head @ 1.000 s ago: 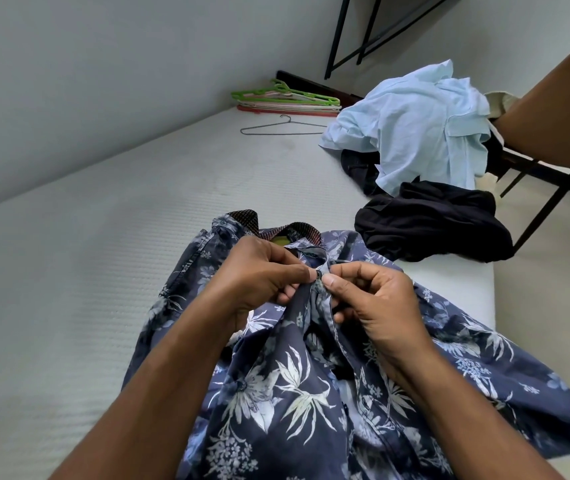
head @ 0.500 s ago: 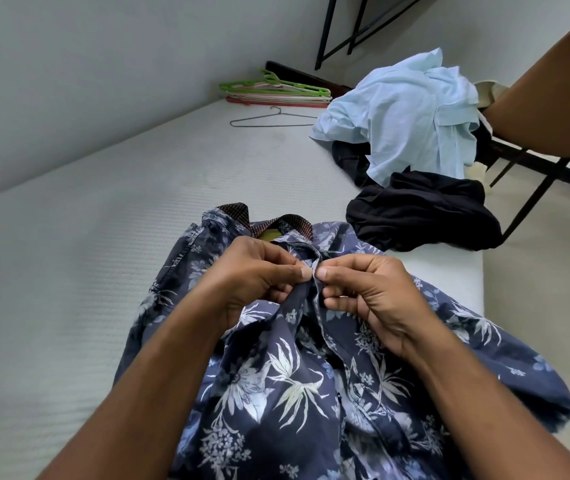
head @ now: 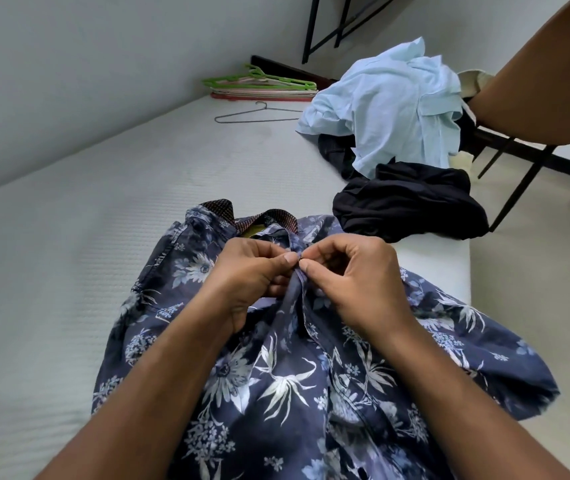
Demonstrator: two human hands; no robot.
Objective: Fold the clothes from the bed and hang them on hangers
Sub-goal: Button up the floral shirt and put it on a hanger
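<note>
A navy floral shirt (head: 283, 382) lies collar-away on the white mattress (head: 68, 271), its hem hanging toward me. My left hand (head: 248, 275) pinches the left edge of its front placket just below the collar. My right hand (head: 356, 275) pinches the right edge, fingertips meeting at a small button. A light blue shirt (head: 391, 105) lies crumpled farther back on the right, over a dark garment. A black garment (head: 411, 202) sits bunched in front of it near the mattress edge. Coloured plastic hangers (head: 262, 84) are stacked at the far end, and a wire hanger (head: 259, 114) lies beside them.
A grey wall runs along the left of the mattress. A brown chair (head: 553, 74) with black legs stands off the right edge, on a pale floor. A black metal frame (head: 325, 26) leans at the far wall.
Both hands stay pinched together on the placket below the collar; the fingers have shifted slightly around the button. The camera view has dipped a little.
</note>
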